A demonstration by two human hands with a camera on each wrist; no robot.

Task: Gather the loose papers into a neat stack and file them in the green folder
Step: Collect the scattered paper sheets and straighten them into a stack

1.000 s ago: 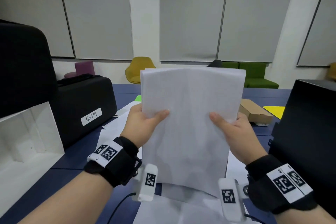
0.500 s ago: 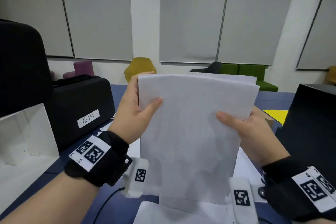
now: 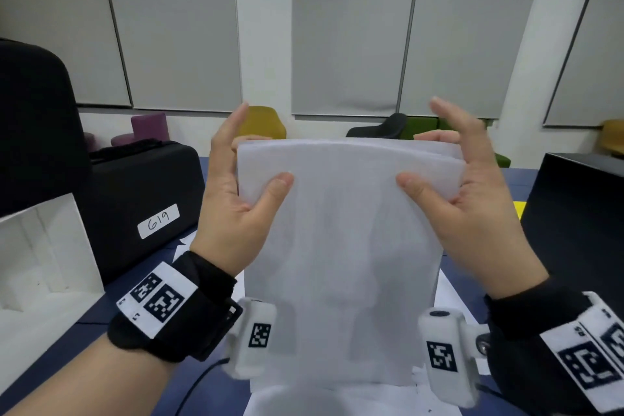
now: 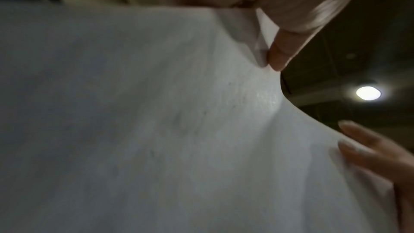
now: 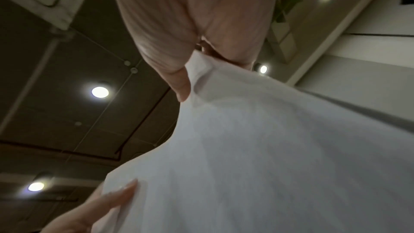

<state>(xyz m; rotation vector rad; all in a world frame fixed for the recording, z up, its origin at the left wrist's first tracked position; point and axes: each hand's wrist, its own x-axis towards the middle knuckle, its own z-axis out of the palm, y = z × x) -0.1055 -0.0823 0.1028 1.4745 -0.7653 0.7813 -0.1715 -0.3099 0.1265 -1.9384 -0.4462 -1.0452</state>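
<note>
A stack of white papers (image 3: 341, 246) stands upright in front of me, above the blue table (image 3: 141, 290). My left hand (image 3: 229, 189) pinches its upper left corner, thumb on the front, index finger pointing up past the top edge. My right hand (image 3: 472, 192) pinches the upper right corner, thumb in front and one finger hooked over the top. The left wrist view shows the papers (image 4: 156, 130) under the left thumb (image 4: 280, 56). In the right wrist view the papers (image 5: 268, 148) bend under the right thumb (image 5: 179, 86). No green folder is visible.
More white sheets (image 3: 452, 294) lie on the table under the stack. A black case labelled 619 (image 3: 141, 199) and a white open box (image 3: 44, 263) stand at the left. A black box (image 3: 580, 230) stands at the right, with a yellow sheet (image 3: 516, 205) behind it.
Both hands have slid up from the stack's middle to its top corners. Fingers that were behind the sheets now rise above the top edge. The stack sits squarer.
</note>
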